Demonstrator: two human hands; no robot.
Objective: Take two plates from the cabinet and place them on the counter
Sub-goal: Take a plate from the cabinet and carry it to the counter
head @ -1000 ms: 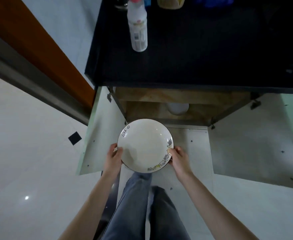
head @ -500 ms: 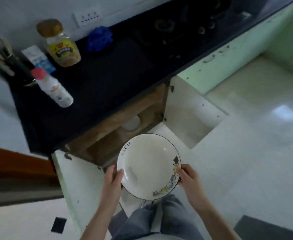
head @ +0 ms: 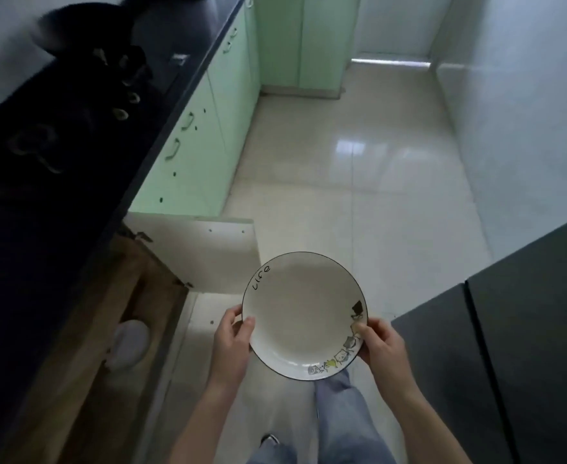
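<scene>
The round white ceramic plate (head: 304, 316), thin dark rim, the word "life" and small cartoon figures painted along its edge, is held level over the pale tiled floor (head: 359, 195). It is out to the right of the long black counter (head: 58, 155) and well apart from the counter's edge, so it is not yet set down.

The left hand (head: 233, 343) takes the rim on the side nearer the counter, thumb on top and fingers out of sight beneath. The right hand (head: 381, 346) mirrors it on the side away from the counter, thumb on the painted border. Each grip is a narrow pinch closed on the plate's edge — two opposed holds that likely keep the shallow dish flat while it is carried. Whether a second plate sits beneath cannot be told.

Under the counter the wooden cabinet (head: 108, 329) stands open, its white door (head: 205, 252) swung out. A pale rounded object (head: 128, 343) rests inside, too blurred to name.

The placing will probably call for a swing toward the counter and a lift above its edge, clear of that door.
</scene>
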